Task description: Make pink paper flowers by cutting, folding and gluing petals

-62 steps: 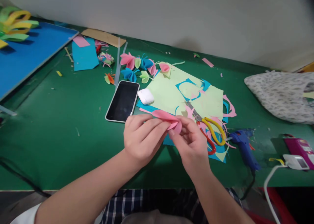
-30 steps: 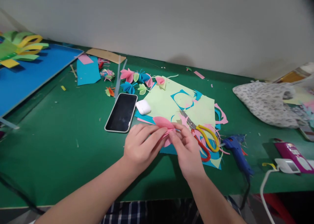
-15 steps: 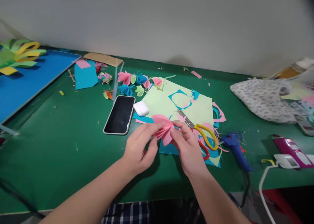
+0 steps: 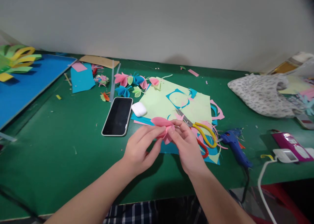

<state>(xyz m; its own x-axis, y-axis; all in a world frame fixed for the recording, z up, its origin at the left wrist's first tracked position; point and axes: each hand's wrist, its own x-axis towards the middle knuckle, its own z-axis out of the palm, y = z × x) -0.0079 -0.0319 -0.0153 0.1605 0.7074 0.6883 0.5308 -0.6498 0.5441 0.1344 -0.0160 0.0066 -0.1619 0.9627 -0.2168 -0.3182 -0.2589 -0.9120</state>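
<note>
The fingers of your left hand (image 4: pixel 141 148) and your right hand (image 4: pixel 189 148) narrowly pinched the pink paper flower (image 4: pixel 160 121), which was between their tips, over the green table (image 4: pixel 61 158). Scissors (image 4: pixel 187 120) lay on cut paper (image 4: pixel 199 107), near the right hand.

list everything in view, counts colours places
wall: one, grey, back
table: one, green, before wall
paper sheets: several, pale green and blue, centre
scraps: many, mixed colours, around sheets
scissors: one, yellow and red handles, on sheets
phone: one, black-screened, left of sheets
case: one, white, beside phone
paper flowers: several, mixed colours, beyond phone
glue gun: one, blue, right of scissors
patterned cloth: one, whitish, right
purple item: one, purple, right edge
cabled device: one, white, beside purple item
board: one, blue, left
looped paper: one, green and yellow, on board
folded paper: one, pink, near centre
left hand: one, bare, on folded paper
right hand: one, bare, on folded paper
</note>
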